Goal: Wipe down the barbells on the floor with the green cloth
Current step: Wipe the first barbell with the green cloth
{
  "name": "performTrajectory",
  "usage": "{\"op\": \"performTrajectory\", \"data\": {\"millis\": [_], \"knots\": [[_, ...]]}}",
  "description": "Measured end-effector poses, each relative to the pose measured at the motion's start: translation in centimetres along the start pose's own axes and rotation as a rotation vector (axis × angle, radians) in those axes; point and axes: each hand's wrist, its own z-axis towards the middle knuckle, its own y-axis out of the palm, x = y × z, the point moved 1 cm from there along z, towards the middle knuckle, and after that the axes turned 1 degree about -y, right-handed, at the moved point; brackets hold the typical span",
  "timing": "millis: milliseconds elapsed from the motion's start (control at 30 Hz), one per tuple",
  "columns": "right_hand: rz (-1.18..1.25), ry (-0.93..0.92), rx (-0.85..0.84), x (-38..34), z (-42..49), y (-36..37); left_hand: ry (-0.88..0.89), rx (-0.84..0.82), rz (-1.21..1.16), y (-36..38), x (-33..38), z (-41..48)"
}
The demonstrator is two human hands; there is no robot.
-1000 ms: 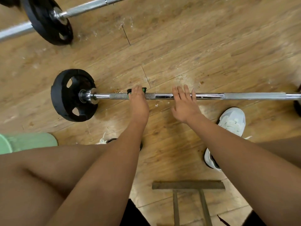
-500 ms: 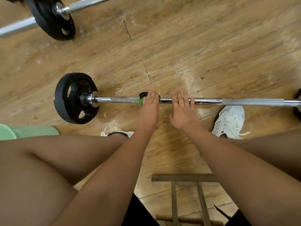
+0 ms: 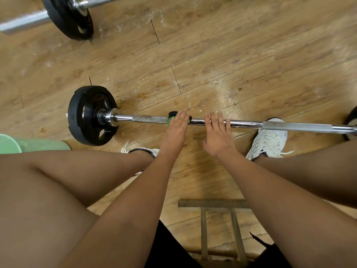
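Observation:
A chrome barbell (image 3: 146, 118) with a black plate (image 3: 90, 115) on its left end lies across the wooden floor in front of me. A green cloth (image 3: 171, 118) with a dark edge is wrapped over the bar. My left hand (image 3: 176, 128) lies on the cloth and presses it to the bar with straight fingers. Just to the right, my right hand (image 3: 218, 132) rests flat on the bare bar, fingers straight and reaching past it. A second barbell (image 3: 25, 21) with a black plate (image 3: 69, 16) lies at the top left.
My bare knees and white shoes (image 3: 268, 140) sit close behind the bar. A pale green object (image 3: 29, 145) lies at the left edge. A small wooden frame (image 3: 214, 204) stands between my legs. Another dark plate (image 3: 351, 120) shows at the right edge.
My left hand has slid the green cloth to the right along the bar, away from the plate and closer to my right hand. My right hand stays on the bar.

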Motion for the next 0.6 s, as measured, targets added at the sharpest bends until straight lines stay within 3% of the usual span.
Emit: {"op": "performTrajectory", "data": {"millis": [167, 333, 467, 600], "knots": [[-0.009, 0.002, 0.025, -0.2, -0.8, 0.7, -0.193, 0.099, -0.044, -0.1, -1.3, -1.6], [-0.014, 0.027, 0.035, -0.8, -1.3, 1.7, -0.042, 0.002, -0.014, 0.6, 0.8, -1.2], [-0.01, 0.011, 0.031, -0.6, -1.6, 1.9, -0.067, 0.037, -0.023, 0.8, -0.4, -1.2], [-0.008, 0.015, 0.032, -0.6, -1.4, 2.0, -0.201, 0.116, -0.078, 0.1, -1.6, -1.4]]}}
